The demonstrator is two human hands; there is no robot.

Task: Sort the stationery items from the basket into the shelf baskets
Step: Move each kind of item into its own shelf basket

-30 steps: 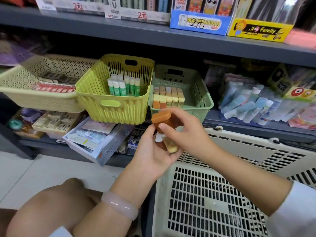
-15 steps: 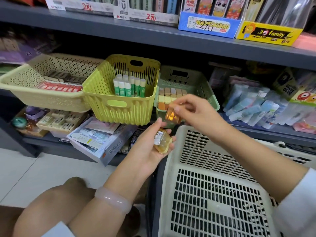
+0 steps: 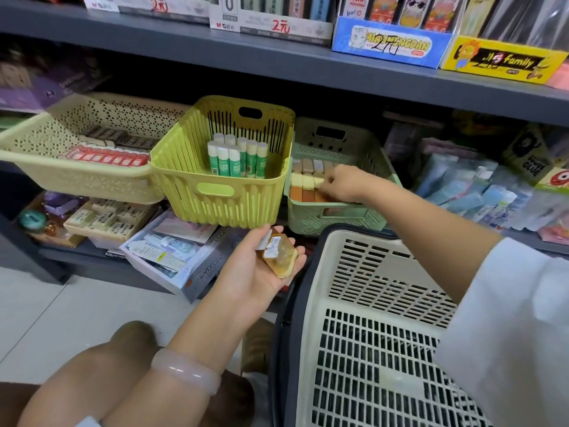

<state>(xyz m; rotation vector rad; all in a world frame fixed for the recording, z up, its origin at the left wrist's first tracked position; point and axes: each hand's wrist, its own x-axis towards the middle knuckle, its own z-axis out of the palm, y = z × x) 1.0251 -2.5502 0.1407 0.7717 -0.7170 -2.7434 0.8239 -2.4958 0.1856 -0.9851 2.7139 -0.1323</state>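
Fingers of the right hand curl among erasers in the green basket; the left hand cradles a yellow eraser below it, long axis pointing basketward.

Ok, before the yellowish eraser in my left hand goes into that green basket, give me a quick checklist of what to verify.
1. Yellowish eraser secure in the left hand: ok, it lies in the cupped palm.
2. Green basket within reach: ok, the right hand is inside it.
3. Right hand free to take the next piece: cannot tell, its fingertips are among the rows.
4. Matching colour row there: ok, pale yellow erasers sit mid-basket.
5. Free slot in that row: cannot tell, the hand covers it.
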